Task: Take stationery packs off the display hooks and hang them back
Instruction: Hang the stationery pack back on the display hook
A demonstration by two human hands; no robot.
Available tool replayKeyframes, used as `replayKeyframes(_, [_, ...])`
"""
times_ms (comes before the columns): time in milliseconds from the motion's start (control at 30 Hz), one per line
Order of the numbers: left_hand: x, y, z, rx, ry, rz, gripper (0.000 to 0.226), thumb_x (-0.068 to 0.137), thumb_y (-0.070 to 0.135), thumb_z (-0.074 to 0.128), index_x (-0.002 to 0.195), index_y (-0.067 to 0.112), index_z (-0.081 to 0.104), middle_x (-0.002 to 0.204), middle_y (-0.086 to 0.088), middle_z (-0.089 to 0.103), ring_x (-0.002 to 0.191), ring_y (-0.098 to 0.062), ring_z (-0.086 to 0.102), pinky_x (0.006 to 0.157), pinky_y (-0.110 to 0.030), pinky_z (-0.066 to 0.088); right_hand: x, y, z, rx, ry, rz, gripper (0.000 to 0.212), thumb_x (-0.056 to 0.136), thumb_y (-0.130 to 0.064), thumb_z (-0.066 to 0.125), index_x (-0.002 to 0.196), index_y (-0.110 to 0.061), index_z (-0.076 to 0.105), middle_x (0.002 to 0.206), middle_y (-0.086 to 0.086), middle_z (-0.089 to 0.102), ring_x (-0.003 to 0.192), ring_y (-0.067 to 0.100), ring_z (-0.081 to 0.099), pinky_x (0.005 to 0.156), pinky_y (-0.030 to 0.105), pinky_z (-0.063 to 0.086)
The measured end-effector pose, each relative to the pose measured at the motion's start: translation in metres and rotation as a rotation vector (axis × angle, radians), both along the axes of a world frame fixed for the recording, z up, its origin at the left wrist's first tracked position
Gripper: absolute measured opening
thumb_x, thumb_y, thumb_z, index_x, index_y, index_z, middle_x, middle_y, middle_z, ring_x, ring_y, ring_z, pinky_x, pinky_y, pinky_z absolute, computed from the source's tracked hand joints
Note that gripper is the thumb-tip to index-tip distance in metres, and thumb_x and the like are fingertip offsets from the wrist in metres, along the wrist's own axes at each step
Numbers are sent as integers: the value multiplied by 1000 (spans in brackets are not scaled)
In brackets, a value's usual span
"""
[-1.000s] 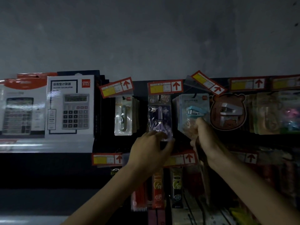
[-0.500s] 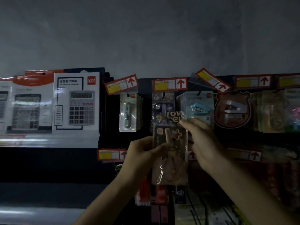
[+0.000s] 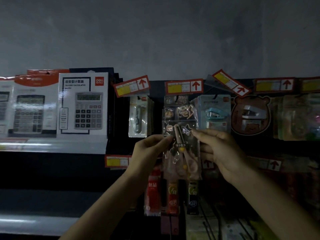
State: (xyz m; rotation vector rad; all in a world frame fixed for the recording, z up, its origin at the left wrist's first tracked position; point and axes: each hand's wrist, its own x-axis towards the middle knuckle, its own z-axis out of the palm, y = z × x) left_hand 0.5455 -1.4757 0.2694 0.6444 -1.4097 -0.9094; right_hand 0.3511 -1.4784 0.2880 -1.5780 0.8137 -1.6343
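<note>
A clear pack with pink scissors (image 3: 181,149) on a dark card is held upright in front of the display. My left hand (image 3: 149,153) pinches its left edge and my right hand (image 3: 220,151) pinches its right edge near the upper corner. Just behind and above it, more packs of the same kind (image 3: 178,103) hang on the middle hook under a red price tag (image 3: 184,87). The hook itself is hidden by the tag and the packs.
A pale scissors pack (image 3: 138,116) hangs to the left, a blue stapler pack (image 3: 214,113) and a bear-shaped stapler pack (image 3: 251,115) to the right. Boxed calculators (image 3: 83,104) stand on the left shelf. Pen packs (image 3: 155,193) hang on the row below.
Both hands were at the hanging packs a second ago. The scissors pack has since come off the hook and down in front of the row, and both hands now hold it by its edges.
</note>
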Motion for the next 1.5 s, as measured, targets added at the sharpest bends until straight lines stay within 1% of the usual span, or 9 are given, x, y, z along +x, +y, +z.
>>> replayKeyframes(200, [-2, -19, 27, -768, -662, 987, 40, 102, 57, 41, 116, 23, 57, 78, 11, 65, 54, 1, 56, 48, -20, 45, -7, -8, 6, -119, -34, -197, 14, 96, -23, 70, 90, -15, 80, 87, 3, 79, 86, 18, 76, 75, 33, 57])
replayKeyframes(300, [0, -34, 49, -998, -851, 1228, 41, 102, 51, 46, 125, 19, 54, 96, 0, 69, 72, -13, 64, 60, -25, 46, -10, -10, 5, -109, -52, -158, 16, 96, -21, 69, 88, -14, 80, 89, 9, 79, 86, 25, 76, 77, 37, 57])
replayKeyframes(467, [3, -61, 79, -1158, -1035, 1463, 69, 88, 44, 73, 144, 12, 47, 129, -14, 58, 106, -30, 60, 87, -43, 51, -11, -13, 6, -74, -85, -132, 16, 96, -20, 70, 84, -15, 80, 83, 12, 78, 71, 21, 74, 56, 26, 54])
replayKeyframes(700, [4, -62, 109, -1167, -1181, 1464, 92, 74, 32, 91, 151, 12, 45, 146, -16, 51, 125, -33, 55, 102, -46, 46, -6, -18, 11, -70, -106, -117, 14, 96, -18, 68, 90, -10, 79, 79, 10, 77, 69, 21, 74, 54, 24, 53])
replayKeyframes(867, [3, -50, 122, -1211, -1153, 1353, 62, 80, 23, 85, 136, 13, 59, 133, -10, 65, 116, -31, 63, 96, -46, 47, -3, -21, 18, -72, -132, -102, 14, 95, -20, 70, 91, -12, 80, 82, 9, 78, 73, 22, 75, 55, 26, 53])
replayKeyframes(1033, [6, -44, 143, -1103, -908, 1144, 24, 102, 18, 61, 125, 19, 67, 114, -3, 73, 99, -24, 67, 91, -42, 49, 6, -25, 31, -117, -164, -106, 15, 93, -22, 73, 85, -13, 80, 83, 8, 79, 76, 22, 77, 60, 29, 57])
replayKeyframes(1233, [6, -46, 160, -1112, -837, 1121, 25, 107, 25, 51, 121, 18, 69, 113, -5, 69, 94, -23, 63, 83, -38, 49, 18, -39, 56, -103, -224, -147, 14, 93, -22, 74, 80, -17, 77, 72, -2, 77, 71, 18, 76, 61, 33, 62])
replayKeyframes(1333, [6, -46, 162, -1120, -848, 1108, 25, 106, 26, 53, 121, 18, 71, 113, -5, 68, 92, -21, 62, 79, -34, 46, 22, -45, 63, -82, -240, -115, 14, 92, -20, 75, 78, -18, 75, 63, -6, 74, 55, 10, 71, 46, 25, 56])
replayKeyframes(1500, [9, -46, 160, -1108, -852, 1105, 26, 107, 29, 53, 124, 20, 71, 113, -3, 69, 89, -21, 64, 80, -35, 48, 24, -56, 67, -45, -214, -118, 11, 92, -25, 75, 84, -18, 77, 81, 3, 77, 70, 20, 72, 54, 26, 54])
